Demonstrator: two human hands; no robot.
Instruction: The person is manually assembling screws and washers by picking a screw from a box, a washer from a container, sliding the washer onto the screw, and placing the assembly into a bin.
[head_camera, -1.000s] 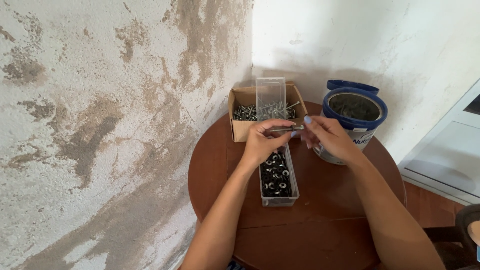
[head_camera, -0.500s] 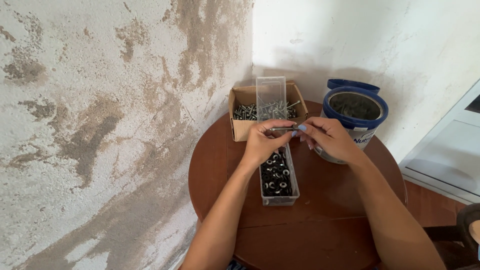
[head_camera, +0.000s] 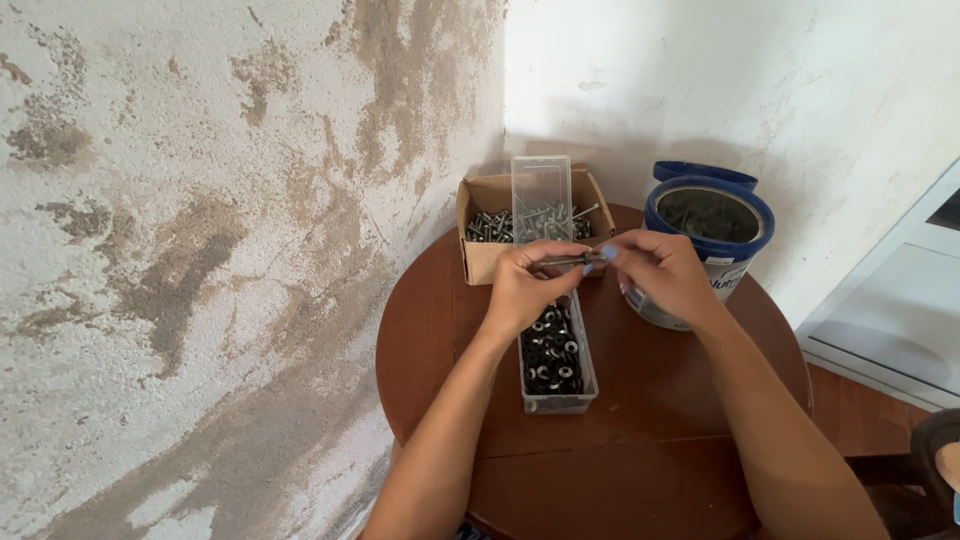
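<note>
My left hand (head_camera: 522, 287) pinches a long metal screw (head_camera: 566, 261), held level above a clear plastic tray (head_camera: 557, 402). My right hand (head_camera: 662, 275) meets it at the screw's right end, fingertips closed on that end; whether it holds a washer there I cannot tell. The tray is full of black washers (head_camera: 551, 352) and its clear lid (head_camera: 541, 190) stands upright behind. A cardboard box (head_camera: 481, 258) of screws (head_camera: 492, 226) sits just beyond my hands.
Everything rests on a round brown wooden table (head_camera: 650, 440) pushed into a corner of rough plastered walls. A blue-rimmed tin (head_camera: 712, 222) stands at the right behind my right hand, its blue lid (head_camera: 700, 172) leaning behind it. A white cabinet (head_camera: 895, 320) is at the far right.
Both hands stay together over the tray. The right hand's fingers have shifted slightly along the screw's end; nothing else moved.
</note>
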